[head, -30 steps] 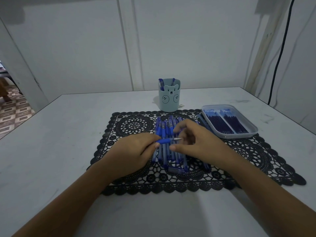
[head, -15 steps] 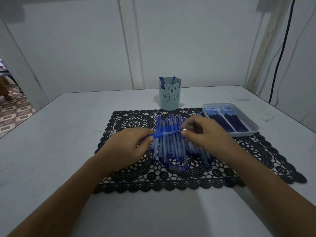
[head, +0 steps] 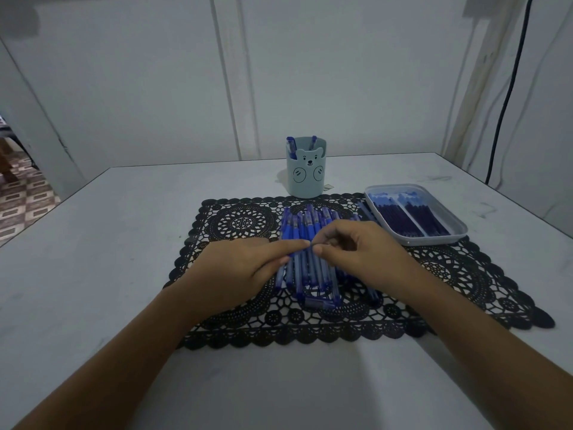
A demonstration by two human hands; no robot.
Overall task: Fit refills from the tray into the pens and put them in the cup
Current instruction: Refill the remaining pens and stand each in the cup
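Observation:
Several blue pens (head: 305,256) lie in a bundle on a black lace mat (head: 242,225). Above the bundle my left hand (head: 235,271) grips one blue pen, mostly hidden by my fingers. My right hand (head: 362,252) pinches that pen's tip end between thumb and forefinger, and the two hands meet over the pile. A pale blue bear cup (head: 306,169) stands behind the mat with two pens in it. A white tray (head: 434,240) of dark blue refills (head: 409,217) sits at the right.
The grey table (head: 108,231) meets a white wall at the back. A black cable (head: 508,88) hangs down the wall at the right. A tiled floor shows through a doorway at the far left.
My right hand has slid left along the pen until it meets my left hand's fingertips, so the pen's tip no longer shows. Both hands stay over the pile.

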